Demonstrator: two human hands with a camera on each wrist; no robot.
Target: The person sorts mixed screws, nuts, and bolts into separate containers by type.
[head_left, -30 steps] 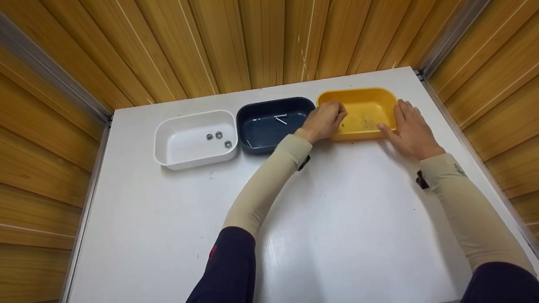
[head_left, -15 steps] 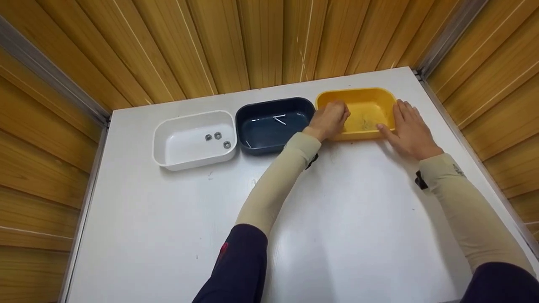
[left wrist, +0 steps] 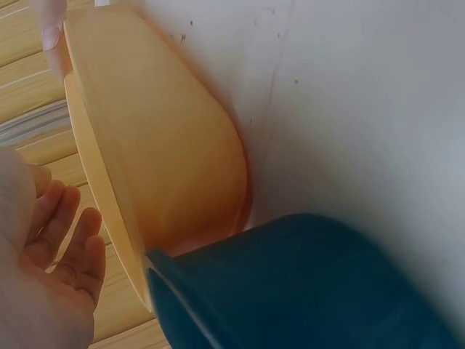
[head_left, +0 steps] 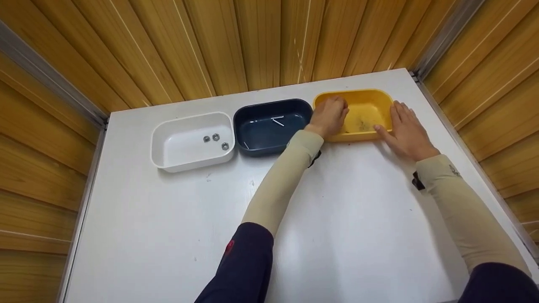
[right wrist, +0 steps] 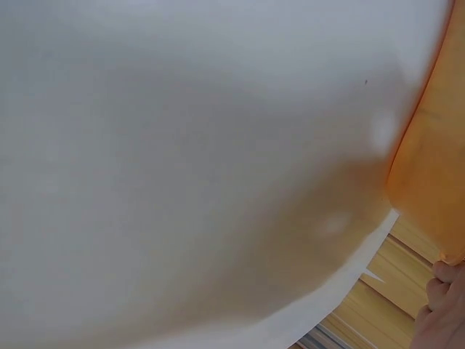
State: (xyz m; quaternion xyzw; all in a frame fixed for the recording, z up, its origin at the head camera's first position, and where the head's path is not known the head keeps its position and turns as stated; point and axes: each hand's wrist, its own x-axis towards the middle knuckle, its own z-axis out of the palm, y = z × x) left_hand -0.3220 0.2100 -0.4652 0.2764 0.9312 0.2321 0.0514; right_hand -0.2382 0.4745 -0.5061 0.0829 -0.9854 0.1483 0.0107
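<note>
My left hand [head_left: 330,115] reaches over the left part of a yellow tray [head_left: 374,100], fingers bent down into it. In the left wrist view its fingers [left wrist: 54,225] curl above the rim; I cannot tell whether they pinch something. My right hand [head_left: 408,132] rests at the tray's right front corner, fingers straight along the right side, thumb over the front rim. Small, indistinct bits [head_left: 363,125] lie on the yellow tray's floor. Right beside it stands a dark blue tray [head_left: 263,136] with several silver screws [head_left: 278,121].
A white tray [head_left: 179,155] stands left of the blue one, holding three metal nuts [head_left: 216,137]. All three trays line up near the back of a white table [head_left: 168,235]. Wood-patterned walls [head_left: 261,42] close off the back and both sides.
My left hand has shifted slightly right and farther into the yellow tray, its forearm swinging right with it. The right hand keeps its place at the tray's corner.
</note>
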